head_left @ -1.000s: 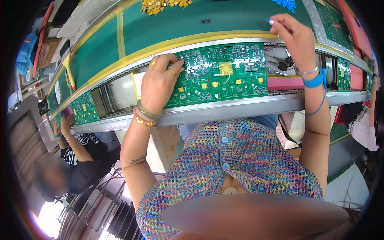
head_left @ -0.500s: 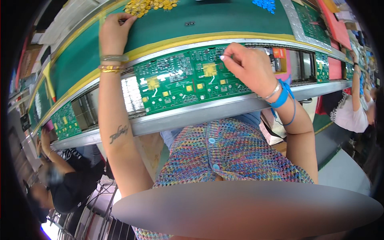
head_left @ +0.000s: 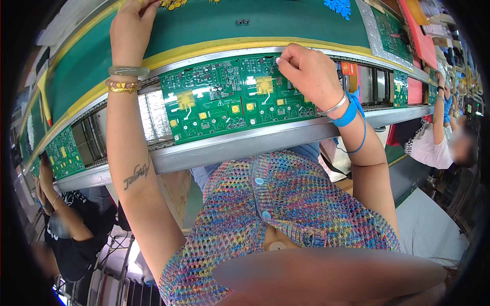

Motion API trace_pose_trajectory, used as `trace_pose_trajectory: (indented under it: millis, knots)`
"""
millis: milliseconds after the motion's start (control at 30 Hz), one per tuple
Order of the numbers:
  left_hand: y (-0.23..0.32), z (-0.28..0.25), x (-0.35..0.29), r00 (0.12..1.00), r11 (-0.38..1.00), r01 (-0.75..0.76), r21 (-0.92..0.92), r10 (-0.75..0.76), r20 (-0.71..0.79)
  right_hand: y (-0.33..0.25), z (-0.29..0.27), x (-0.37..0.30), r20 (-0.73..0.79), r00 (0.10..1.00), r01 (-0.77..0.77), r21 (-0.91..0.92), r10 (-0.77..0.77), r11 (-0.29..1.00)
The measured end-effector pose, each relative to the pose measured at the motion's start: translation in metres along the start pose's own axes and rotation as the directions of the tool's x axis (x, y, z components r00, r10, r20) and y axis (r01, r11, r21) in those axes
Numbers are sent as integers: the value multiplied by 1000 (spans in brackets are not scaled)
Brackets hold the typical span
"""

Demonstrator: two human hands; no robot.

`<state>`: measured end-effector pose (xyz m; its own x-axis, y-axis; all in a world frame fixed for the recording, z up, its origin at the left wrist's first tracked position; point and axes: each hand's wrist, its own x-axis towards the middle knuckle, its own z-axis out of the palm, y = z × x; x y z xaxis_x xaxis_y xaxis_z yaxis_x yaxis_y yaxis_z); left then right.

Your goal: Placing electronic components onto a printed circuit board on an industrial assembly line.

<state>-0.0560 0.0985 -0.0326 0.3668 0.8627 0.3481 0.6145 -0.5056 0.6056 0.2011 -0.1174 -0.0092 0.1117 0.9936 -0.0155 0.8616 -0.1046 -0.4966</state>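
Note:
At the upper left, my left hand (head_left: 131,30) reaches to the near edge of a heap of small yellow parts (head_left: 176,4). Its thumb and fingers are closed together at the picture's top edge; what they pinch, if anything, cannot be made out. My right hand (head_left: 312,74) is over the right part of a green circuit board (head_left: 206,122), its fingers curled in and thumb pressed to the forefinger. Anything in that pinch is hidden. The board lies in a metal-railed conveyor and carries yellow square parts and pale yellow patches.
A green work surface (head_left: 204,30) with yellow edging (head_left: 204,51) runs beyond the rail. On it are small black parts (head_left: 242,22) and a heap of blue parts (head_left: 338,7). More boards (head_left: 64,153) sit along the conveyor. Other people (head_left: 76,224) work at both sides.
The view has shifted a little, moving the scene leftward and up. My left hand has moved slightly farther away along the yellow heap. My right hand stays over the board, fingers still closed.

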Motion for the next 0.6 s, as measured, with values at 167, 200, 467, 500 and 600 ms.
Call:
trace_pose_trajectory:
  millis: [167, 200, 467, 500, 600]
  knots:
    - [57, 10, 2, 989, 989, 130, -75, -135, -56, 12, -4, -3, -21, 999, -27, -52, 26, 998]
    - [51, 12, 2, 989, 988, 132, -76, -137, -56, 12, -4, -3, -19, 999, -27, -61, 26, 998]
    - [34, 16, 1, 996, 996, 26, -81, -33, -85, 10, -4, -4, 0, 1000, -8, -38, 8, 999]
    - [34, 16, 0, 996, 996, 26, -82, -33, -85, 11, -4, -4, -10, 1000, -7, -39, 7, 999]
    - [41, 16, 0, 995, 996, 80, -49, -83, -55, 9, -8, -3, -15, 998, -58, -55, 57, 997]
